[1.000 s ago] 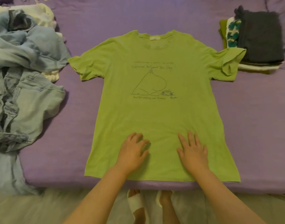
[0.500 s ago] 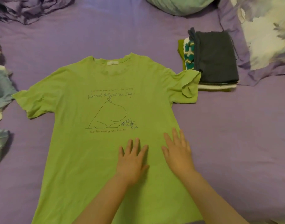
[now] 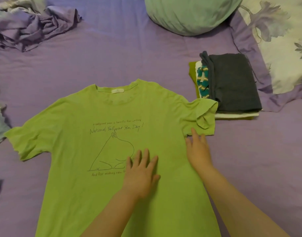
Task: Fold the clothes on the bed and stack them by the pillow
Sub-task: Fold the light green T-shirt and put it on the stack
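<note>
The green T-shirt (image 3: 112,151) lies flat on the bed (image 3: 112,57), collar at twelve o'clock. Both hands rest open-fingered on it. The crumpled sleeve (image 3: 203,117) lies just past the right hand (image 3: 198,151), toward one o'clock; the left hand (image 3: 140,173) is farther.

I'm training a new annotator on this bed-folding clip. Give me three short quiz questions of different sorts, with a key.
1. True or false: the green T-shirt lies face up, unfolded.
2. Which sleeve is crumpled: A the one near the folded stack, B the one on the far side?
3. What do the left hand and right hand do?

Key: 1 true. 2 A. 3 Both lie flat, fingers straight, on the shirt.
</note>
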